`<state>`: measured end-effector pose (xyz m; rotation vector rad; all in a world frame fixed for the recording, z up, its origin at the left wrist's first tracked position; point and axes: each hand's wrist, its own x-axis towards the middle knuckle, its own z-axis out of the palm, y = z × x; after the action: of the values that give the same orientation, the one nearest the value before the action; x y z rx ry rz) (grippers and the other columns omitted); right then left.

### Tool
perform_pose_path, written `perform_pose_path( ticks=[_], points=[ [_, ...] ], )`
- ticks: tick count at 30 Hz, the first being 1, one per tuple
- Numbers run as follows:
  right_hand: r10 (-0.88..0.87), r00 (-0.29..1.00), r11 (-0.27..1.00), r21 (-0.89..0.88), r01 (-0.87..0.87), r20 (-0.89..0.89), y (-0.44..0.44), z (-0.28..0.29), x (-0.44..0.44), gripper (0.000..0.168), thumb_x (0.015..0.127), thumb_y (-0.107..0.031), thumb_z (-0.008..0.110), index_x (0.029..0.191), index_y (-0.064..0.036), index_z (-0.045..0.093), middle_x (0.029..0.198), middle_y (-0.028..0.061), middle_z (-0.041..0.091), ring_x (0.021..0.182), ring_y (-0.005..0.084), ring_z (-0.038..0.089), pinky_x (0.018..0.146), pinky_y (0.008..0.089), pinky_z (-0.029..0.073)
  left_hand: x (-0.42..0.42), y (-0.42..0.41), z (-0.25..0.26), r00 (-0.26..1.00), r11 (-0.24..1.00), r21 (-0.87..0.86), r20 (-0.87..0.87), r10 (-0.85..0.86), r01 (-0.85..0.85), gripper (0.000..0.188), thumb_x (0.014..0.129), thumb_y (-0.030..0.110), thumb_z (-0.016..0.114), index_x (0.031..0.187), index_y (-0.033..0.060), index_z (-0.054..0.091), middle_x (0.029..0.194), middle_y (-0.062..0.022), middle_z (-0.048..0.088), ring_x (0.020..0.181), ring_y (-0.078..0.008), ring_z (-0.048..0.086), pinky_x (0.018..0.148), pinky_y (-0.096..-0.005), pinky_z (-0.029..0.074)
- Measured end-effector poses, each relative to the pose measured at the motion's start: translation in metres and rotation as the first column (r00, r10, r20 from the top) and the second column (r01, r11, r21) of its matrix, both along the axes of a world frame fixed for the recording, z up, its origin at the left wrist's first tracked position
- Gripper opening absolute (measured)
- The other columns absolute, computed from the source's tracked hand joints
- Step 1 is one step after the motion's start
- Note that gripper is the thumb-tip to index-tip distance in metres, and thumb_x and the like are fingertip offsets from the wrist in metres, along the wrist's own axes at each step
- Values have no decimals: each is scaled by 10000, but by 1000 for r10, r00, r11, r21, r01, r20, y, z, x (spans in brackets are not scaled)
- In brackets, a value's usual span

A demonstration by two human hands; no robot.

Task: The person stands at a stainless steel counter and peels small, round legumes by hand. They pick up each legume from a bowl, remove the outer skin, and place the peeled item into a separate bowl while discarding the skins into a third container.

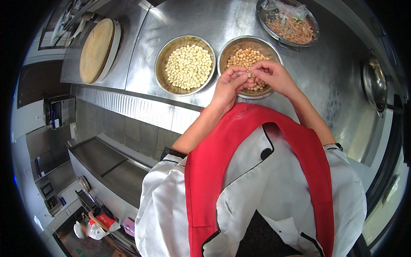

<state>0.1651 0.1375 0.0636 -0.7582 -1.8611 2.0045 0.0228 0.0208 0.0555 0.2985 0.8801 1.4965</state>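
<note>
Over a steel bowl of tan, skin-on nuts or beans (pixel 245 57), perhaps peanuts, my two hands meet at the fingertips. My left hand (pixel 231 81) pinches a small pale piece (pixel 249 75), which looks like one of the kernels. Thumb and forefinger of my right hand (pixel 270 74) pinch at the same piece from the other side. The skin-on bowl's rim (pixel 221 53) shows around them; my hands hide part of its contents. Just left stands a second steel bowl (pixel 158 66) of pale, skinless kernels (pixel 189 66).
At the upper right, a steel colander (pixel 316 32) holds reddish-brown scraps (pixel 290 29) and clear plastic film (pixel 289 11). A round wooden chopping block (pixel 98 51) stands left on the steel counter (pixel 179 19). Another metal pan (pixel 375 83) is far right. A person (pixel 99 225) is at lower left.
</note>
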Motion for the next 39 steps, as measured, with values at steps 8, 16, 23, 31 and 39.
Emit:
perform_pose_path(
  ticks=[8, 16, 23, 31, 39],
  points=[
    [30, 998, 995, 91, -35, 64, -2, 10, 1, 99, 821, -89, 599, 842, 4, 626, 743, -4, 606, 677, 40, 544, 611, 184, 443, 2, 0, -3, 958, 1000, 22, -287, 13, -6, 92, 854, 15, 555, 942, -10, 547, 825, -91, 617, 732, -150, 615, 699, -259, 518],
    [71, 992, 996, 43, -76, 106, 3, 10, 0, 119, 811, -109, 619, 810, 10, 616, 716, 21, 606, 631, 63, 558, 562, 199, 457, 3, 0, -3, 927, 999, 35, -374, 10, 3, 99, 854, 3, 549, 947, -27, 565, 832, -96, 625, 727, -147, 617, 691, -260, 520],
    [158, 975, 981, -139, -136, 159, 6, 9, -2, 112, 828, -126, 612, 826, -14, 608, 726, 15, 615, 614, 51, 553, 556, 178, 446, 1, 0, -4, 901, 1000, 29, -434, 3, 11, 112, 852, 4, 553, 952, -37, 581, 815, -90, 633, 731, -129, 606, 700, -239, 504],
    [173, 974, 952, -278, -128, 144, 10, 5, 2, 100, 824, -146, 611, 815, -47, 609, 724, 11, 618, 615, 52, 559, 549, 172, 435, 5, -1, -2, 872, 994, 95, -490, 8, 44, 151, 848, -6, 557, 992, -49, 572, 859, -89, 630, 775, -125, 606, 725, -231, 495],
    [163, 975, 959, -256, -121, 151, 11, 5, 3, 90, 841, -145, 589, 812, -60, 596, 690, -13, 586, 606, 41, 541, 547, 164, 420, 2, 0, 0, 916, 998, 17, -398, -51, 63, 151, 870, 17, 531, 1008, -39, 557, 869, -89, 627, 790, -135, 608, 746, -246, 498]
  ],
)
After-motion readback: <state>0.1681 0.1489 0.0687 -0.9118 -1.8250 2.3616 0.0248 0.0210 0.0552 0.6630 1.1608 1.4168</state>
